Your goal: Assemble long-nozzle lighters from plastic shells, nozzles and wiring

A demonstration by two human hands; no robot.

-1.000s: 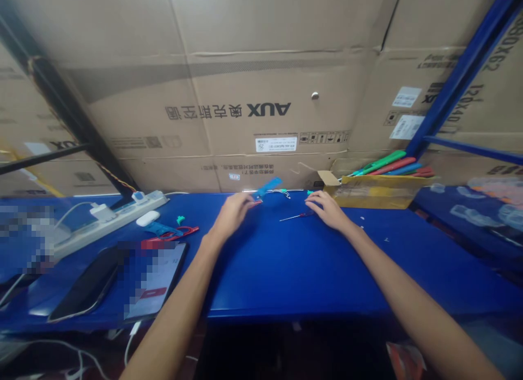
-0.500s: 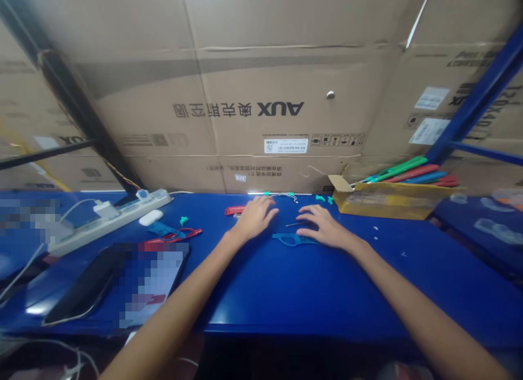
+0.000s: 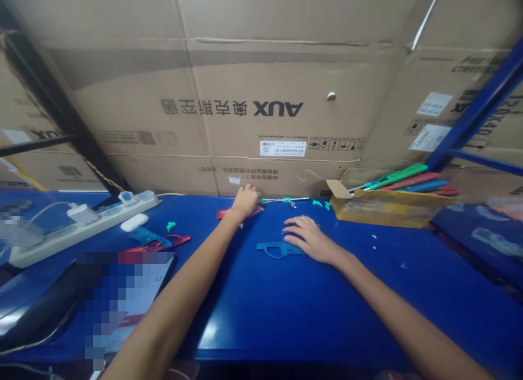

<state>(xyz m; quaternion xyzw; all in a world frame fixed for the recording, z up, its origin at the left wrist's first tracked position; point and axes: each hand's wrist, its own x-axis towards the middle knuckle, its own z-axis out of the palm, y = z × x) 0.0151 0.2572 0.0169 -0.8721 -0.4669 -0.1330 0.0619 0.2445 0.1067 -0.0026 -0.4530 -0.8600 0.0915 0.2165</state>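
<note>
My left hand (image 3: 245,200) reaches to the far edge of the blue table (image 3: 286,309), fingers curled down over a red plastic piece (image 3: 222,213) that sticks out on both sides of it. Just right of that hand lies a thin metal wire with small teal bits (image 3: 283,200). My right hand (image 3: 307,239) lies flat with fingers spread, its fingertips touching the right end of a blue plastic handle piece (image 3: 275,250) on the table. Two small teal parts (image 3: 321,204) lie beyond it.
A white power strip (image 3: 81,223), a white case (image 3: 134,222), more blue and red handle pieces (image 3: 157,241) and a dark phone (image 3: 32,314) lie at left. A cardboard tray of coloured handles (image 3: 392,207) stands at right. Large cardboard boxes (image 3: 261,108) wall the back.
My left hand has gone further back and left onto the red piece. My right hand has stayed spread by the blue piece, which was put down on the table a second ago.
</note>
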